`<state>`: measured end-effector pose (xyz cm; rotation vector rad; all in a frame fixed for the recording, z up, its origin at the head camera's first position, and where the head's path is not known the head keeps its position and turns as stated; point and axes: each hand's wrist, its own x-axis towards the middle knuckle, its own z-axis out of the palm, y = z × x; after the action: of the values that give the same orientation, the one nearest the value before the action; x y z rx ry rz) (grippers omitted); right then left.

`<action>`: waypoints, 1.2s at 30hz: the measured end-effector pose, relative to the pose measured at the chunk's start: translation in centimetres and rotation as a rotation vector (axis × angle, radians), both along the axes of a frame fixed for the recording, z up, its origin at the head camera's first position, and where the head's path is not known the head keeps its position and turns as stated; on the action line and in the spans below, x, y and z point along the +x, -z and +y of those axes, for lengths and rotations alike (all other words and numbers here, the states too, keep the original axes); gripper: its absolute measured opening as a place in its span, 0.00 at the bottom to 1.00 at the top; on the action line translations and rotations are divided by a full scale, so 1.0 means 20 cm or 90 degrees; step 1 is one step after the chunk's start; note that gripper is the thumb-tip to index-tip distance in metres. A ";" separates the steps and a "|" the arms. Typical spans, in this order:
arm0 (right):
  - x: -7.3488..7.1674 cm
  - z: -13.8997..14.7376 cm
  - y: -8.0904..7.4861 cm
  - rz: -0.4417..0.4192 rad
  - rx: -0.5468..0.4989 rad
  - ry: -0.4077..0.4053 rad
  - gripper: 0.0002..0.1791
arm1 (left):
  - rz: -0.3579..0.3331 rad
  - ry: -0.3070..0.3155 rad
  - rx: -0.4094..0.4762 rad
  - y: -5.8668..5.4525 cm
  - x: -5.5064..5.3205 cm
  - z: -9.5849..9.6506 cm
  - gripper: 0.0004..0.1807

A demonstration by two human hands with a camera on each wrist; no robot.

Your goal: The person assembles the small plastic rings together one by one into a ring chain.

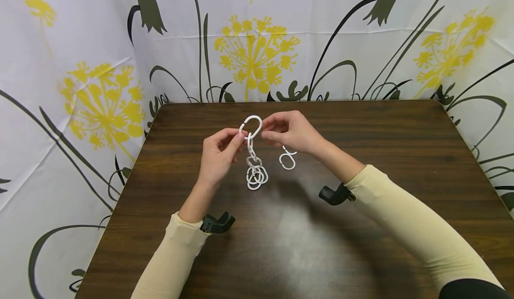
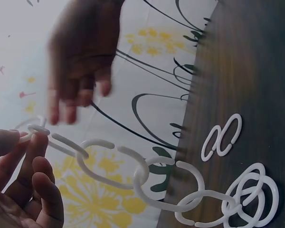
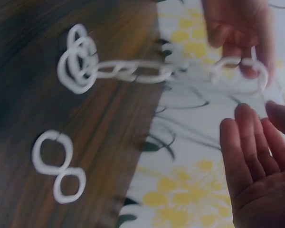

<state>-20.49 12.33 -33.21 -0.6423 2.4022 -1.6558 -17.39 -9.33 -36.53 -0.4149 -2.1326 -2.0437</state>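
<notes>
The left hand [image 1: 217, 154] pinches the end link of a white plastic link chain [image 1: 254, 161] between thumb and fingers. That top link [image 1: 260, 121] is a large oval with a small gap in its side. From it the chain hangs down, its lower links heaped on the table. Beside the top link is the right hand [image 1: 295, 131], thumb and fingers apart with nothing between them. In the right wrist view, the right fingers [image 3: 249, 142] are extended just below the link. Two loose white links [image 3: 36, 154] lie on the table, touching each other.
The brown wood-grain table [image 1: 180, 254] ends at the back against a white curtain [image 1: 313, 4] with yellow and green plant prints. Dark wrist cameras [image 1: 218, 223] sit on both sleeves. The loose links are right of the heaped chain end.
</notes>
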 end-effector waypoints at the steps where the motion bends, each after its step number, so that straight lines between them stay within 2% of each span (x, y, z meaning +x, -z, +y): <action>1: -0.01 0.02 0.02 0.019 0.038 -0.003 0.09 | 0.000 0.000 0.000 0.00 0.00 0.00 0.08; 5: -0.05 0.11 0.13 0.084 0.200 -0.005 0.10 | 0.003 0.005 0.003 0.00 0.00 0.00 0.08; 9: -0.09 0.21 0.26 0.123 0.329 -0.007 0.11 | 0.001 0.007 -0.002 0.00 0.00 0.00 0.07; 14: -0.11 0.30 0.43 0.205 0.481 -0.052 0.19 | 0.000 0.008 -0.007 0.01 0.01 -0.01 0.07; 18: -0.11 0.33 0.53 0.271 0.566 -0.094 0.26 | 0.002 0.009 -0.005 0.01 0.01 -0.01 0.07; 21: -0.10 0.33 0.56 0.313 0.598 -0.105 0.24 | 0.004 0.013 -0.003 0.01 0.01 -0.01 0.07; 25: -0.11 0.33 0.57 0.351 0.606 -0.084 0.14 | 0.004 0.014 -0.003 0.01 0.01 -0.01 0.07; 29: -0.11 0.33 0.56 0.361 0.600 -0.068 0.04 | 0.000 0.014 -0.005 0.01 0.01 -0.01 0.07; 36: -0.09 0.36 0.57 0.332 0.582 -0.050 0.02 | 0.001 0.010 -0.024 0.01 0.02 -0.01 0.07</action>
<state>-22.35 19.55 -44.58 -1.0162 3.0037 -0.2280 -16.98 -9.61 -36.73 -0.4398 -2.1767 -2.0138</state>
